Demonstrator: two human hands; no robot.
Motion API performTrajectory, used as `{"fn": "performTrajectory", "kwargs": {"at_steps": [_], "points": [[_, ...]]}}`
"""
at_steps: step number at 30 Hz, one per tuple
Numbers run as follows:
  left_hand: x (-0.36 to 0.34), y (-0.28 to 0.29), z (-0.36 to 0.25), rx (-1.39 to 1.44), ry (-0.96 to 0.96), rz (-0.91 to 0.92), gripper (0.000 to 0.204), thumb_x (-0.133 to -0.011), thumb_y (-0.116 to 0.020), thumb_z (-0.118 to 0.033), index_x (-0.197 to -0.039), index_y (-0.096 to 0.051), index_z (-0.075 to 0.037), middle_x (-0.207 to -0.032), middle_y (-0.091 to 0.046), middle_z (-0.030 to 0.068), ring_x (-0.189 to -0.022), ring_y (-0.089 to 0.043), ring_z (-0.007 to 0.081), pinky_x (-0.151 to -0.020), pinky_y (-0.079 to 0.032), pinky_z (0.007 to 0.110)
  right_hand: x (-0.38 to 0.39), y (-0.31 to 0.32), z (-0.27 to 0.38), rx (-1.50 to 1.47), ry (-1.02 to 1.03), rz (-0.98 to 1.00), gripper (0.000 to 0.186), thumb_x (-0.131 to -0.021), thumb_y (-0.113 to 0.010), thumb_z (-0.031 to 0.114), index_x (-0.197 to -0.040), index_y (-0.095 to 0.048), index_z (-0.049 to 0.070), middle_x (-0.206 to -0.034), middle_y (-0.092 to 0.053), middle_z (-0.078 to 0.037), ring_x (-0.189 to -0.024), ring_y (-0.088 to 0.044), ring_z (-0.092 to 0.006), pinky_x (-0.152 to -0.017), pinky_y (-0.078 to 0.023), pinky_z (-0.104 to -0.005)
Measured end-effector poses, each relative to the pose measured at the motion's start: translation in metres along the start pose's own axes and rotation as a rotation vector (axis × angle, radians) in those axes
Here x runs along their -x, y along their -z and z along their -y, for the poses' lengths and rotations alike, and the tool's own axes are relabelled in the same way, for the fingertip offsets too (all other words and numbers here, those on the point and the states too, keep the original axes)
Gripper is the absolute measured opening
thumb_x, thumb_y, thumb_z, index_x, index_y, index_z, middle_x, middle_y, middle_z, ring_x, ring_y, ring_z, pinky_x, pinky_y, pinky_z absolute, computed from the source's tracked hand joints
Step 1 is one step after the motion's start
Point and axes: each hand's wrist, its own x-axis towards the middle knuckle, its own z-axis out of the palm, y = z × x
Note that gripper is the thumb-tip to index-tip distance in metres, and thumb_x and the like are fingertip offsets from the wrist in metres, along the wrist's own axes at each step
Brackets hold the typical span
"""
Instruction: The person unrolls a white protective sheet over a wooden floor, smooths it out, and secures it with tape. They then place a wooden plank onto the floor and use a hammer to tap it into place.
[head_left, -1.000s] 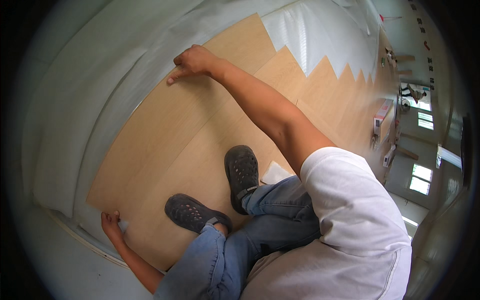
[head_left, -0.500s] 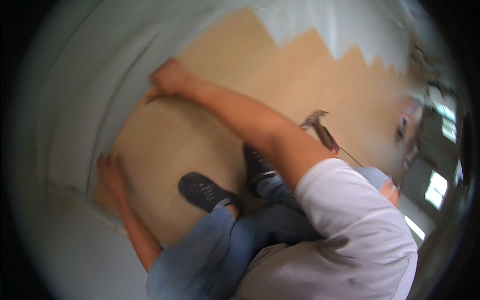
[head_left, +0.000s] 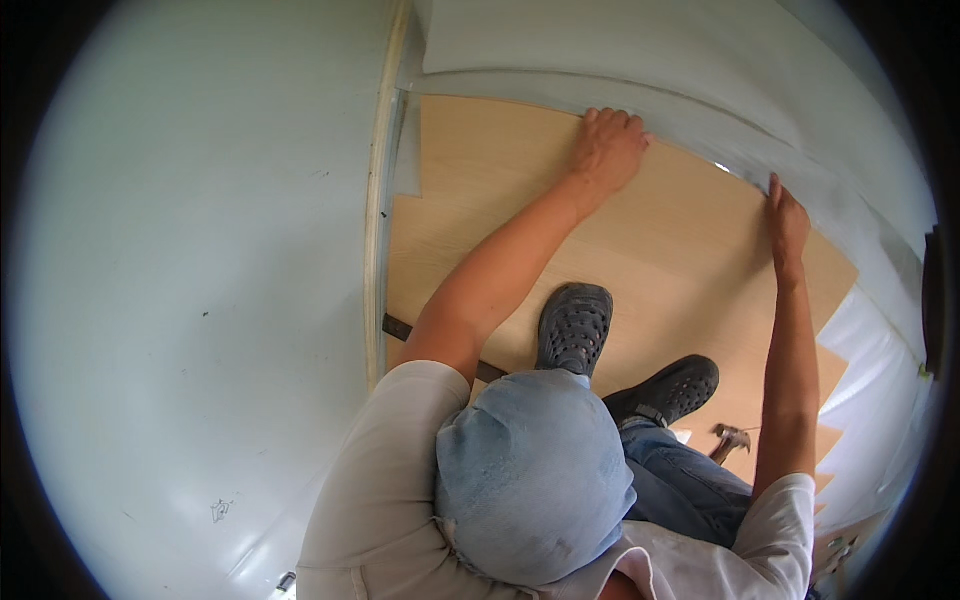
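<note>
Light wood-look floor planks (head_left: 500, 230) lie under my feet, their far edge along the foot of a pale, sheet-covered wall. My left hand (head_left: 608, 155) rests on that edge, fingers bent over it and thumb out to the right. Farther right, my right hand (head_left: 790, 225) curls at the same edge, its fingertips partly hidden in the narrow gap beside the wall. A hammer (head_left: 732, 438) lies on the planks below my right forearm, its handle partly covered by my leg. A dark flat bar (head_left: 397, 327) shows beneath my left arm.
A smooth pale panel (head_left: 200, 250) with a cream edge strip (head_left: 377, 200) borders the planks on the left. White sheeting (head_left: 870, 345) meets their stepped ends at the right. My dark clogs (head_left: 577, 325) stand on the planks, and my bent knee (head_left: 535, 475) fills the near middle.
My view has turned, so the wall edge now runs across the top instead of along the left. Both hands remain at the planks' edge, and the pale side panel shows more fully.
</note>
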Motion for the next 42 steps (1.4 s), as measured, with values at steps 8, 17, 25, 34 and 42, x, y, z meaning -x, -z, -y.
{"fn": "performTrajectory", "kwargs": {"at_steps": [8,17,25,34,42], "points": [[0.003,0.023,0.015,0.026,-0.031,-0.148,0.020,-0.099,-0.064,-0.024,-0.088,-0.067,-0.008,-0.086,-0.067,0.0092,-0.090,-0.060,0.0280,-0.089,-0.040,0.043,0.006,0.002,0.035,0.106,0.003,-0.162,0.062,-0.109,-0.041,0.049,-0.076,-0.072,0.007,-0.070,-0.067,-0.021,-0.065,-0.064,-0.0418,-0.060,-0.050,-0.0499],[0.009,0.031,0.044,0.026,-0.020,-0.127,0.020,-0.099,-0.063,-0.024,-0.088,-0.067,-0.007,-0.091,-0.068,0.0084,-0.093,-0.060,0.0284,-0.092,-0.042,0.044,0.005,-0.009,0.062,0.093,-0.040,-0.091,0.068,-0.109,-0.037,0.054,-0.079,-0.072,0.004,-0.079,-0.071,-0.023,-0.076,-0.068,-0.0446,-0.069,-0.053,-0.0524],[0.101,0.052,0.100,-0.054,0.472,-0.428,0.023,-0.094,-0.066,-0.014,-0.116,-0.069,-0.007,-0.110,-0.066,0.0155,-0.109,-0.061,0.0369,-0.096,-0.049,0.045,0.003,-0.013,0.046,0.146,-0.023,-0.136,0.060,-0.108,-0.041,0.051,-0.082,-0.076,0.010,-0.076,-0.071,-0.020,-0.070,-0.069,-0.0418,-0.064,-0.053,-0.0508],[0.210,0.080,0.203,-0.266,1.110,-0.459,0.032,-0.097,-0.063,-0.022,-0.116,-0.068,0.004,-0.112,-0.071,0.0264,-0.105,-0.067,0.0437,-0.090,-0.053,0.050,0.006,-0.003,0.064,0.134,-0.065,-0.061,0.069,-0.109,-0.034,0.055,-0.084,-0.075,0.006,-0.085,-0.073,-0.023,-0.082,-0.070,-0.0443,-0.074,-0.054,-0.0530],[0.211,0.080,0.214,-0.265,1.093,-0.538,0.030,-0.095,-0.062,-0.020,-0.109,-0.071,0.005,-0.105,-0.072,0.0267,-0.099,-0.069,0.0436,-0.087,-0.055,0.048,0.007,-0.013,0.061,0.132,0.040,-0.207,0.057,-0.107,-0.045,0.049,-0.076,-0.075,0.012,-0.071,-0.070,-0.018,-0.065,-0.068,-0.0396,-0.059,-0.052,-0.0494]]}}
